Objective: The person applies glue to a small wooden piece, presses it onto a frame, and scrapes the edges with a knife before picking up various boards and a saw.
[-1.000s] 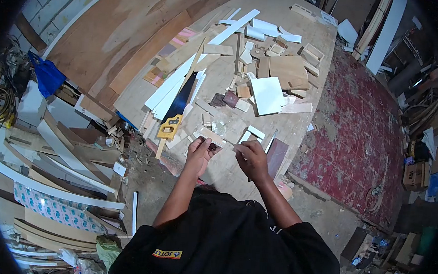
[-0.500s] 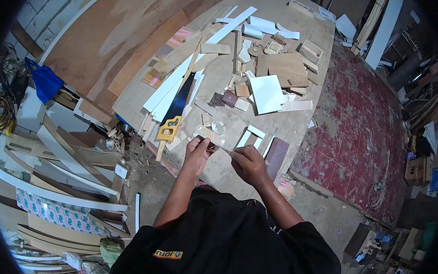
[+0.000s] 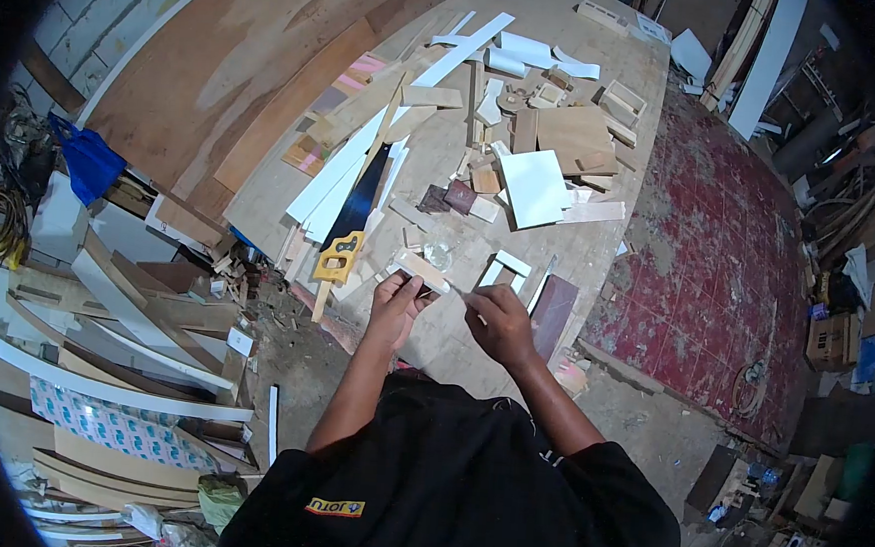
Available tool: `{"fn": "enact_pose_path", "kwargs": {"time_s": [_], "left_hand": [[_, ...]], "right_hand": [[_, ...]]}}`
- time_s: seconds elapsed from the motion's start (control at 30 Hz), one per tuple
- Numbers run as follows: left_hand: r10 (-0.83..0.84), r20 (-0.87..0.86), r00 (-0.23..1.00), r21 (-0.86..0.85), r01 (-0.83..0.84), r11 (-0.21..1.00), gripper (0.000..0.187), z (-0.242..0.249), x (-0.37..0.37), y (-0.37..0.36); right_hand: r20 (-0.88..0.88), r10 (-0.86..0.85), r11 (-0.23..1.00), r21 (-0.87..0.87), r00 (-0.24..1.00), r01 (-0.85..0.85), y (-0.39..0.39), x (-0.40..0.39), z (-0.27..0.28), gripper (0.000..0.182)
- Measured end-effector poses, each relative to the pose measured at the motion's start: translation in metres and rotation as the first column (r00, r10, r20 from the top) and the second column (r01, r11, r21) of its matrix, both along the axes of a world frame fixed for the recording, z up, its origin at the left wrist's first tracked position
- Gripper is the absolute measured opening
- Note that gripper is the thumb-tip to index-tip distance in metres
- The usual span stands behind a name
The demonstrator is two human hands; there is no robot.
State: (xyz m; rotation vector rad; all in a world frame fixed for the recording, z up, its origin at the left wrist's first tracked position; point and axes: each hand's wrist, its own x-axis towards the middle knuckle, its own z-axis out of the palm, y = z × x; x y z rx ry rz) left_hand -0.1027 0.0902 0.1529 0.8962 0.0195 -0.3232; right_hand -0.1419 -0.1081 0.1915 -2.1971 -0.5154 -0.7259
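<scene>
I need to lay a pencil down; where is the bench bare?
Bare bench shows between left hand, right hand and shirt, and between the white board and dark strip. It's crowded around the saw and wood scraps.

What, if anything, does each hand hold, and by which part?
Left hand: small wooden piece, by its near side. Right hand: thin object, gripped part hidden.

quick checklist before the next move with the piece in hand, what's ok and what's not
1. Small wooden piece held by the left hand: ok, gripped at its near side.
2. Thin tool held by the right hand: ok, pointing toward the piece's near end.
3. Tool tip touching the piece: cannot tell, too small.
4. Handsaw away from both hands: ok, lying to the left.
5. Space beyond the piece free of offcuts: not ok, small ones lie there.
</scene>
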Motion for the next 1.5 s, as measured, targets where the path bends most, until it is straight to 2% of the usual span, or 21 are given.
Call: {"fn": "enact_pose_path", "kwargs": {"time_s": [0.07,0.2,0.27,0.3,0.37,0.47,0.5,0.6,0.63,0.73,0.83,0.97,1.03,1.1,1.17,1.27,1.5], "left_hand": [[0.026,-0.010,1.000,-0.042,-0.026,0.999,0.028,-0.003,-0.001,0.000],[-0.007,-0.023,1.000,-0.007,0.007,1.000,0.028,-0.001,-0.001,0.004],[0.021,-0.011,1.000,-0.021,-0.022,1.000,0.029,0.005,-0.002,0.001],[0.020,-0.010,1.000,-0.022,-0.020,1.000,0.029,0.004,-0.002,0.001],[0.041,-0.025,0.999,-0.017,-0.042,0.999,0.030,0.002,-0.002,0.002],[0.023,-0.024,0.999,-0.009,-0.023,1.000,0.029,-0.005,0.000,0.007],[0.023,-0.025,0.999,-0.011,-0.023,1.000,0.029,-0.003,0.000,0.006],[0.018,-0.015,1.000,-0.034,-0.018,0.999,0.032,0.001,-0.002,0.003],[0.015,-0.016,1.000,-0.030,-0.015,0.999,0.032,0.002,-0.002,0.002],[-0.007,-0.020,1.000,-0.029,0.007,1.000,0.031,-0.002,-0.001,0.004],[-0.026,-0.023,0.999,-0.051,0.025,0.998,0.031,-0.003,-0.003,0.003],[-0.045,-0.018,0.999,-0.054,0.044,0.998,0.030,-0.002,-0.005,0.001],[-0.022,-0.023,0.999,-0.027,0.021,0.999,0.031,-0.001,-0.004,-0.002],[0.002,-0.030,1.000,-0.001,-0.002,1.000,0.031,-0.004,-0.004,-0.001],[-0.024,-0.027,0.999,0.039,0.025,0.999,0.031,-0.010,-0.002,0.003],[-0.012,-0.040,0.999,-0.041,0.010,0.999,0.027,-0.001,-0.005,-0.001],[-0.015,-0.055,0.998,0.036,0.017,0.999,0.030,-0.006,-0.006,0.001]], "right_hand": [[0.008,0.116,0.993,0.001,0.993,-0.116,0.004,-0.006,0.004,0.027],[0.040,0.107,0.994,0.019,0.993,-0.108,0.003,-0.005,0.004,0.028],[0.040,-0.003,1.000,0.005,0.999,0.003,0.002,-0.001,-0.001,0.028],[0.042,-0.005,1.000,0.005,0.999,0.005,0.003,-0.002,-0.001,0.028],[0.017,0.116,0.993,0.008,0.993,-0.116,0.005,-0.006,0.001,0.028],[0.057,0.158,0.987,0.002,0.986,-0.158,0.007,-0.011,0.009,0.028],[0.057,0.158,0.987,0.000,0.986,-0.159,0.006,-0.010,0.007,0.028],[0.009,0.012,0.999,-0.030,1.000,-0.011,0.002,-0.006,0.003,0.028],[0.010,0.010,0.999,-0.030,1.000,-0.009,0.003,-0.006,0.003,0.028],[0.036,0.144,0.990,-0.017,0.989,-0.143,0.008,-0.011,0.007,0.026],[0.051,0.122,0.992,-0.002,0.991,-0.122,0.008,-0.014,0.014,0.025],[0.021,-0.034,0.999,-0.010,0.999,0.034,0.002,-0.004,0.002,0.024],[0.015,-0.003,0.999,-0.036,1.000,0.004,0.003,-0.006,0.002,0.024],[0.010,0.144,0.989,-0.032,0.990,-0.143,0.007,-0.013,0.004,0.025],[0.020,0.151,0.988,-0.033,0.988,-0.150,0.008,-0.014,0.008,0.026],[-0.003,-0.009,1.000,0.016,1.000,0.009,0.006,-0.010,0.003,0.027],[-0.017,0.104,0.994,0.020,0.994,-0.104,0.012,-0.018,0.010,0.025]]}}
